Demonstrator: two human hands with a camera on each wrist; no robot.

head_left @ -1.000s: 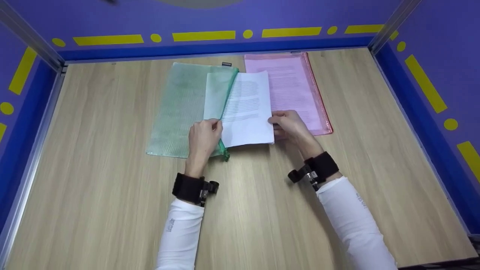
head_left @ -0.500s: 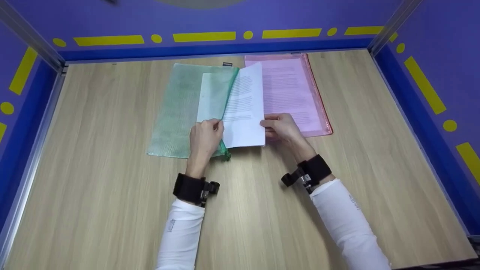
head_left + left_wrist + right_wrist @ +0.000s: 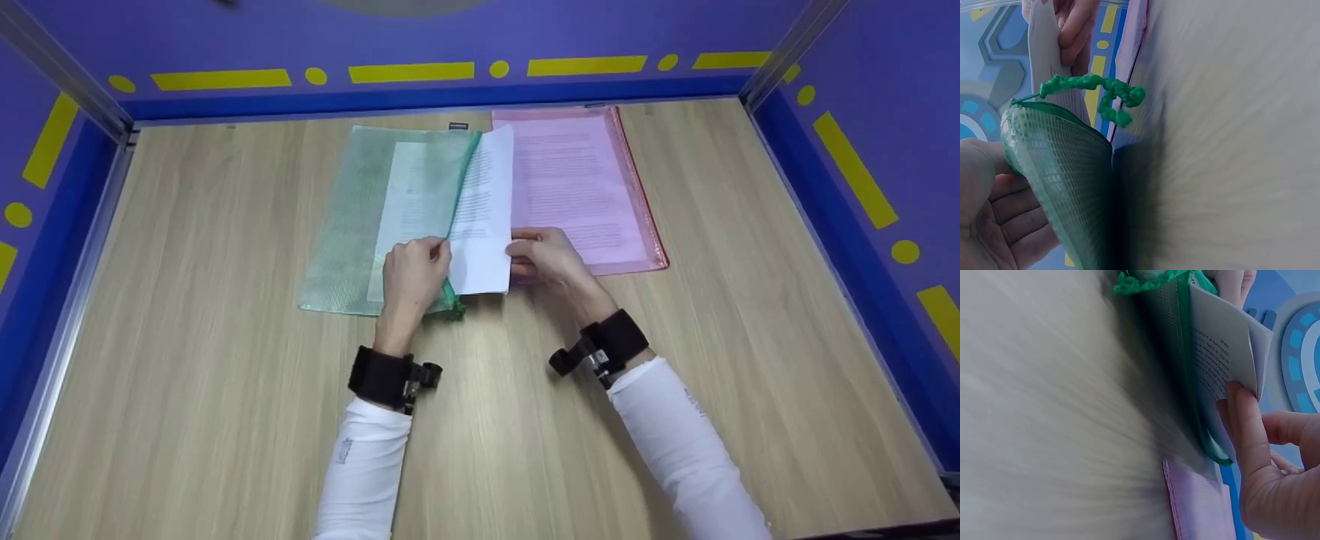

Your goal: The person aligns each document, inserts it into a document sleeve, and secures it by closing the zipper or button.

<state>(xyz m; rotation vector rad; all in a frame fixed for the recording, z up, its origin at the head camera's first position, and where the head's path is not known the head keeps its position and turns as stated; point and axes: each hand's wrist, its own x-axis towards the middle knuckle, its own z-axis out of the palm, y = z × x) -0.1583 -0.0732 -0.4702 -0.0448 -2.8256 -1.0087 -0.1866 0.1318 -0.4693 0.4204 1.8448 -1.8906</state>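
A green mesh zip pouch (image 3: 341, 225) lies left of centre on the table. My left hand (image 3: 412, 274) pinches its open right edge, lifting it; the left wrist view shows the mouth gaping above a knotted green cord (image 3: 1092, 84). A small stack of printed paper sheets (image 3: 484, 217) sits partly inside the pouch, its left portion showing through the mesh. With thumb and fingers my right hand (image 3: 551, 259) pinches the sheets' right edge. In the right wrist view the sheets (image 3: 1224, 343) stand tilted in the pouch mouth, fingers on one face and thumb on the other.
A pink zip pouch (image 3: 630, 259) with a printed sheet inside lies flat to the right, partly behind the paper. Blue and purple walls (image 3: 412, 94) with yellow marks enclose the wooden table (image 3: 525, 435) at the back and sides.
My right hand has moved left, sliding the sheets deeper into the green pouch, so less of them shows outside it. The left hand has stayed at the pouch edge.
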